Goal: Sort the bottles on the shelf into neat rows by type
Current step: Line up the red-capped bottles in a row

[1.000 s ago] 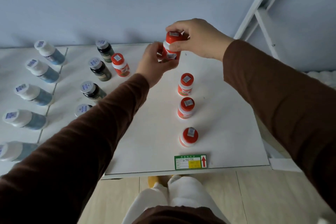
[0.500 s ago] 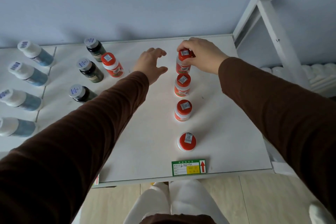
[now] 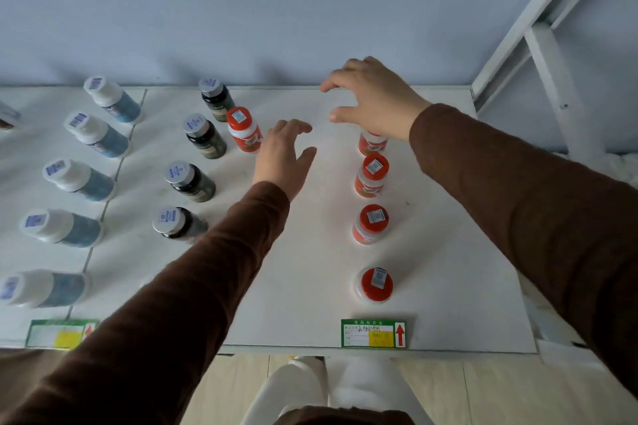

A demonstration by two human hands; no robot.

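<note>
On the white shelf (image 3: pixel 310 286) a row of red-capped bottles runs front to back on the right: the nearest (image 3: pixel 375 285), then (image 3: pixel 371 223), then (image 3: pixel 372 176), and the farthest (image 3: pixel 371 143), partly hidden under my right wrist. My right hand (image 3: pixel 371 98) hovers above and behind that farthest bottle, fingers spread and holding nothing. One more red-capped bottle (image 3: pixel 243 129) stands apart beside the dark bottles. My left hand (image 3: pixel 284 157) is just right of it, fingers relaxed and empty.
A row of dark bottles with silver caps (image 3: pixel 190 179) runs down the shelf's middle left. White-capped blue bottles (image 3: pixel 77 179) line the far left panel. Green price labels (image 3: pixel 373 333) sit on the front edge. A white metal frame (image 3: pixel 538 45) stands at the right.
My right hand let go of the red-capped bottle it set at the back of the row and lifted off it. My left hand shifted slightly toward the lone red bottle.
</note>
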